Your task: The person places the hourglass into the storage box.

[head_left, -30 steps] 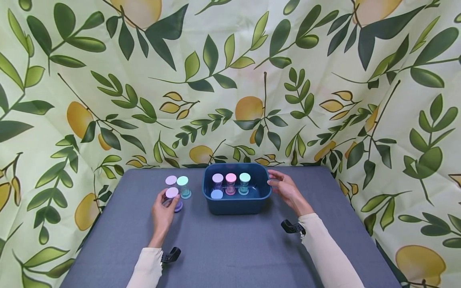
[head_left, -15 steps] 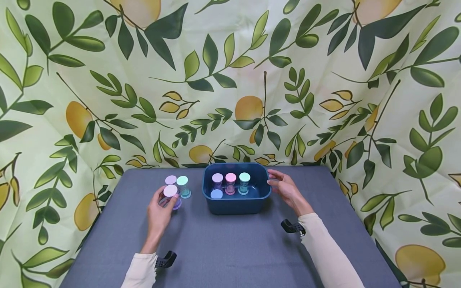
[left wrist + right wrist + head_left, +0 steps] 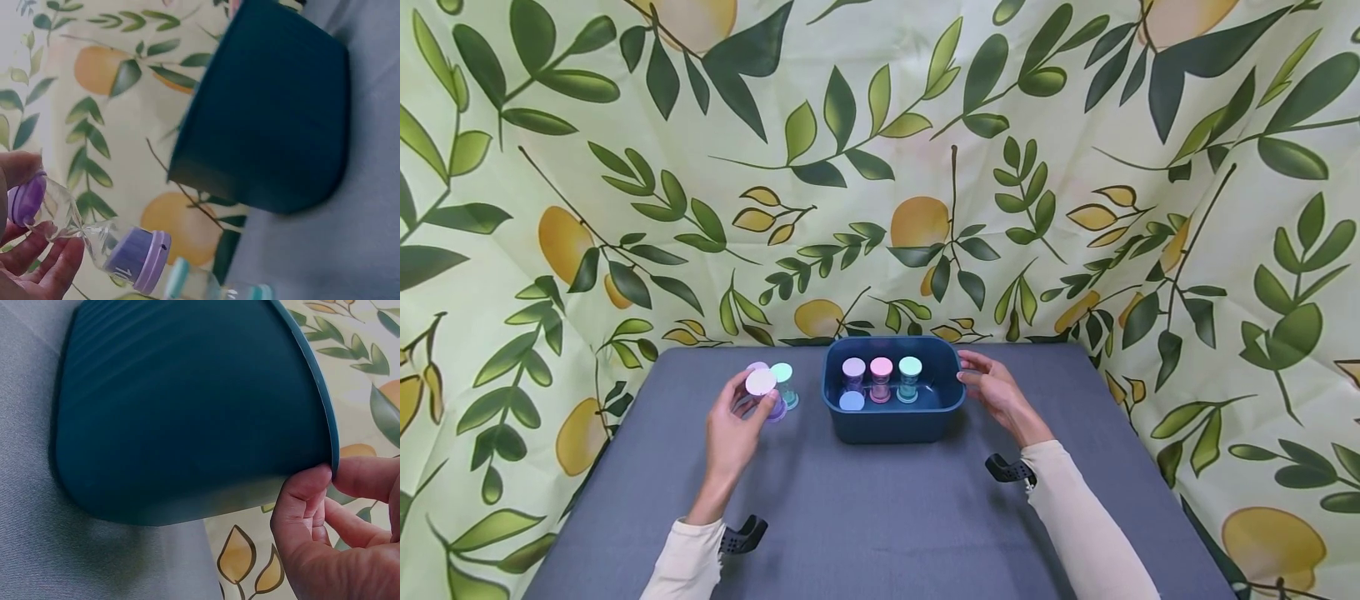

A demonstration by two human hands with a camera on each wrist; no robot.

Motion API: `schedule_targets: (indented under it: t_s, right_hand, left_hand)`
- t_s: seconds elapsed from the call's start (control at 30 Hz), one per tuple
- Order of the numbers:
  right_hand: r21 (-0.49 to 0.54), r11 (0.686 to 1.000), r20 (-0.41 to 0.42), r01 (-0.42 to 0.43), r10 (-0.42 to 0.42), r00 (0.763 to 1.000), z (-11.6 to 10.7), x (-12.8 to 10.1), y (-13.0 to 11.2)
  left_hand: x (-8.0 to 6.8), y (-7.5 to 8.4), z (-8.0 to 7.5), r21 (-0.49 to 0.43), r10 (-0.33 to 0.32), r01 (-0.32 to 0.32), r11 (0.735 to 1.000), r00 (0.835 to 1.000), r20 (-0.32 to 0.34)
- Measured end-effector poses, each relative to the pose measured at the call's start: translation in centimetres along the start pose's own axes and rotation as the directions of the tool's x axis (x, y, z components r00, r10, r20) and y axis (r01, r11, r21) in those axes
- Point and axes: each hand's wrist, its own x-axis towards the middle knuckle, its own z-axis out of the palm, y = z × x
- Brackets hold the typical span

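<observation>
My left hand (image 3: 730, 437) grips a purple sand timer (image 3: 140, 253) by its upper end, fingers round the cap and clear glass. In the left wrist view the timer is tilted, with purple sand in the lower bulb. Close behind it, a teal sand timer (image 3: 784, 377) stands on the table, and a pale purple cap (image 3: 757, 366) is mostly hidden. My right hand (image 3: 996, 396) pinches the right rim of the dark blue bin (image 3: 895, 427), thumb and finger on either side. Inside the bin are a purple timer (image 3: 853, 367), a pink timer (image 3: 881, 367), a teal timer (image 3: 910, 367) and a blue cap (image 3: 852, 401).
A grey cloth (image 3: 880, 517) covers the table. Behind and at both sides hangs a fabric printed with leaves and fruit (image 3: 917, 223). Each wrist carries a black camera mount, such as the left one (image 3: 743, 535).
My left hand has raised the purple timer, first shifting a little left, then up and back to the right, so it now covers more of the timers behind. My right hand stays on the rim.
</observation>
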Motion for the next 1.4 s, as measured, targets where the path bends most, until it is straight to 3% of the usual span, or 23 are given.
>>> schedule_targets:
  t_s: [0.4, 0.73, 1.1, 1.4]
  right_hand:
    - [-0.002, 1.000, -0.003, 0.003, -0.003, 1.000, 0.0, -0.2, 0.0]
    - [0.010, 1.000, 0.004, 0.010, -0.010, 1.000, 0.0, -0.2, -0.1]
    - [-0.005, 1.000, 0.004, -0.002, 0.002, 1.000, -0.1, 0.0, 0.0]
    - [-0.015, 1.000, -0.006, 0.001, -0.001, 1.000, -0.1, 0.0, 0.2]
  left_hand:
    - [1.4, 3.1, 0.9, -0.085, 0.036, -0.028, 0.996, 0.996, 0.084]
    - [2.6, 5.3, 2.2, -0.073, 0.044, -0.032, 0.997, 0.985, 0.167]
    - [3.1, 6.7, 5.3, -0.187, 0.077, -0.025, 0.982, 0.957, 0.280]
    - [3.2, 7.1, 7.8, -0.199, 0.047, 0.025, 0.980, 0.936, 0.349]
